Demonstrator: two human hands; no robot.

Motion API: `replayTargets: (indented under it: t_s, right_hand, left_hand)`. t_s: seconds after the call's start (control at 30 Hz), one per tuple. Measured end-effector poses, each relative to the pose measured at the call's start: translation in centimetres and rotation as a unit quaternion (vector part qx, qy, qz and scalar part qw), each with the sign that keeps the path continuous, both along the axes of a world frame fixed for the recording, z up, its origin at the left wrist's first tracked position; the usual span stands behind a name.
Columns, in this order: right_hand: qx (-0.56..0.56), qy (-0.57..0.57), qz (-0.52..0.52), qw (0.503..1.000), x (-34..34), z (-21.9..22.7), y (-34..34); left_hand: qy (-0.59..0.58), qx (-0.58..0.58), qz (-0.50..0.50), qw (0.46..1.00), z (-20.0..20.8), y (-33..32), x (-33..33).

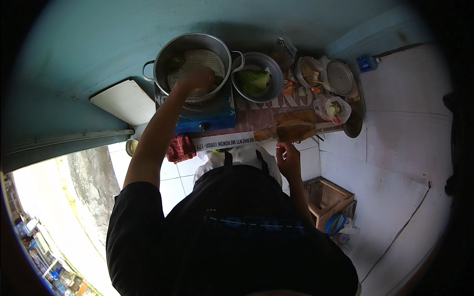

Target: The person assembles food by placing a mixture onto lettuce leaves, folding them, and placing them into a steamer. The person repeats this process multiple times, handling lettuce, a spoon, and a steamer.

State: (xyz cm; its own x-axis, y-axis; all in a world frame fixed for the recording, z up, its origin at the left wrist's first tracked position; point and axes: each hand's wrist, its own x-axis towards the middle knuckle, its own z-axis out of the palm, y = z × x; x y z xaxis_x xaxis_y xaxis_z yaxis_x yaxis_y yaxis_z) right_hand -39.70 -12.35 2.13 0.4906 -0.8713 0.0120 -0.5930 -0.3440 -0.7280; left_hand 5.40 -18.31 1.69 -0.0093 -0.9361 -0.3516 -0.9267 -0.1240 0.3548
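Observation:
My left hand (200,79) reaches into a large two-handled metal pot (160,74), over the perforated steamer plate (197,58) inside it. Its fingers curl at a piece of green leafy vegetable (217,81), partly hidden by the hand. Another green bundle (176,62) lies at the plate's left side. Beside the pot, a metal basin (275,89) holds pale green leaves (254,81). Down by the table's front edge, my right hand (290,159) has loosely bent fingers with a gap between them and nothing visible inside. It is close to a brown wooden board (295,129).
The pot stands on a blue stove (210,121). A red cloth (181,149) hangs at the front edge. Right of the basin are a bowl of food bits (310,71), a round metal lid (340,78) and a clear plastic bag (333,109). A wooden crate (328,197) stands low at right.

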Motion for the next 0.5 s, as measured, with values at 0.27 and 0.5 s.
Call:
replayTargets:
  t_s: [0.27,0.5]
  right_hand:
    - [0.013,-0.003,-0.072,0.997,-8.4,-5.4,-6.6]
    - [-0.095,0.254,0.056,0.961,-16.5,-16.0,-18.2]
  left_hand:
    - [0.214,-0.303,0.132,0.919,2.8,-1.8,-13.3]
    - [0.024,-0.238,0.122,0.963,-14.3,-13.1,-20.4]
